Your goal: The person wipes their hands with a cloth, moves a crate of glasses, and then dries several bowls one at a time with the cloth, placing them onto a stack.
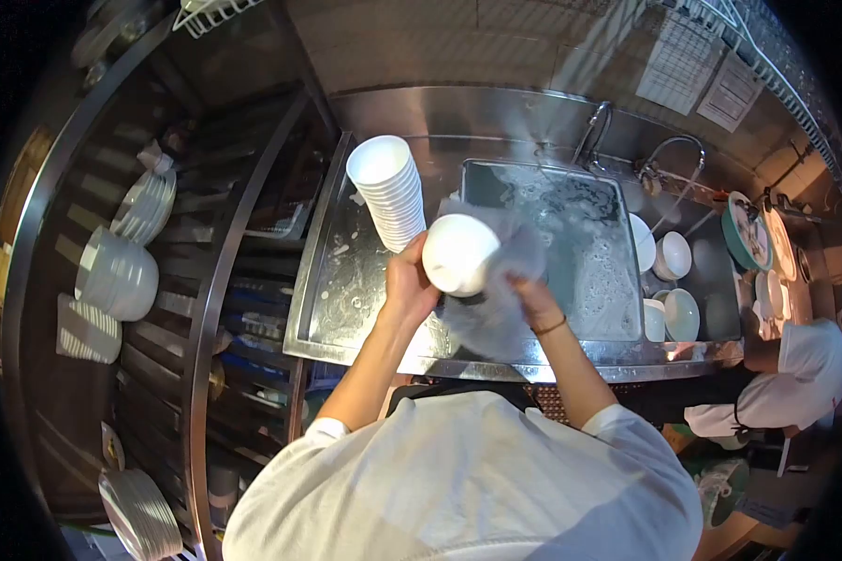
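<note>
A round white bowl is tilted in front of me, with my left hand closed around its left edge. My right hand is closed on a pale grey cloth, which is blurred by motion and lies against the bowl's right side. Just beyond my left hand, a tall leaning stack of white cups or small bowls stands on the wet steel drainboard.
A sink basin of sudsy water lies right of the cloth, with curved taps behind it. Further right, white bowls sit in another basin. A person in white stands at far right. Racks at left hold stacked bowls and plates.
</note>
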A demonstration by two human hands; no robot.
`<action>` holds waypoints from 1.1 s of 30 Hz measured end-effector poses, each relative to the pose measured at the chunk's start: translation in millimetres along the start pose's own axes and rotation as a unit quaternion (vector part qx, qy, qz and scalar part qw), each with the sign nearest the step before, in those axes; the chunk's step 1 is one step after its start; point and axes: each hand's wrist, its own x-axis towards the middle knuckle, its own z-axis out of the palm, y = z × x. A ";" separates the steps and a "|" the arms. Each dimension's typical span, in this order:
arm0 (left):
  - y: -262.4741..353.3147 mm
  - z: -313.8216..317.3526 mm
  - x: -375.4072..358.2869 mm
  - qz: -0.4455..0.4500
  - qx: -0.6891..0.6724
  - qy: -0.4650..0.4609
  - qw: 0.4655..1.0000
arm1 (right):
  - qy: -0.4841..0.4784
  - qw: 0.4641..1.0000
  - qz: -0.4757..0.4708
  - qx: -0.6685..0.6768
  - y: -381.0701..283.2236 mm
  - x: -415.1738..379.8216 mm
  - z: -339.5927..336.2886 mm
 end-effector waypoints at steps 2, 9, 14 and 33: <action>-5.7 -14.2 7.6 -0.094 0.016 0.017 0.995 | -0.062 0.988 -0.060 -0.127 -0.5 -0.4 8.5; -5.0 -1.8 -10.0 -0.208 -0.024 -0.011 0.978 | -0.035 0.995 0.086 0.033 -3.7 -12.6 -0.9; -3.3 5.9 -32.0 -0.129 0.092 0.009 0.987 | 0.035 0.987 0.077 0.140 6.7 -4.3 -4.9; 45.9 -35.1 -25.4 -0.226 0.277 -0.191 0.914 | -0.080 0.951 0.244 0.171 11.2 31.3 -21.7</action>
